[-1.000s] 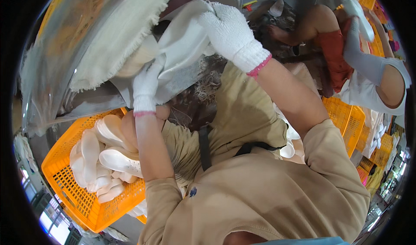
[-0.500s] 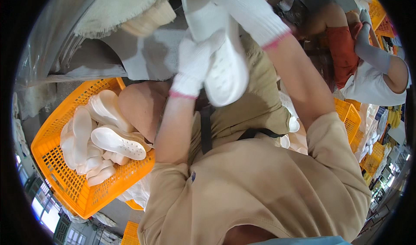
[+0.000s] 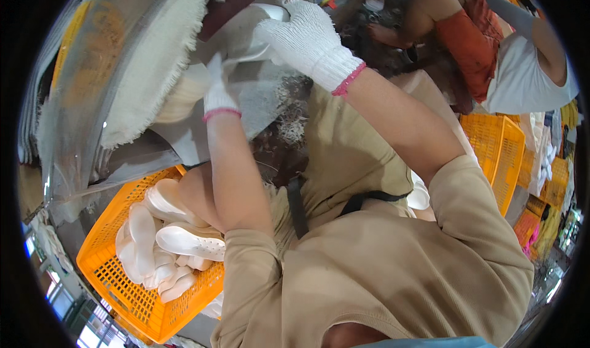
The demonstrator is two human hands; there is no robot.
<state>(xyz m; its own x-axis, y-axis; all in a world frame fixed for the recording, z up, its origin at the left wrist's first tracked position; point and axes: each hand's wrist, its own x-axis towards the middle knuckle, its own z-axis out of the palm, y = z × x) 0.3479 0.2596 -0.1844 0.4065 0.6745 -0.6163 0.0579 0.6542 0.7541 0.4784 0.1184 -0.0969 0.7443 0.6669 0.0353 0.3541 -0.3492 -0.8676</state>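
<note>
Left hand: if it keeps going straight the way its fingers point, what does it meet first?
Probably the white shoe sole that both hands hold against the fluffy buffing wheel; the left hand already touches it, though depth is unclear.

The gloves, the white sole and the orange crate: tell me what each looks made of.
Gloves on the left hand and right hand: white knitted cotton, by the ribbed weave, with pink cuffs. White sole: smooth matte moulded foam or rubber, probably. Orange crate: rigid glossy plastic with lattice walls.

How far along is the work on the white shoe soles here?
Done: unclear. In hand: both gloved hands, left hand and right hand, press a white moulded shoe sole against the fuzzy cream buffing wheel. Left: possibly the white soles piled in the orange plastic crate.
</note>
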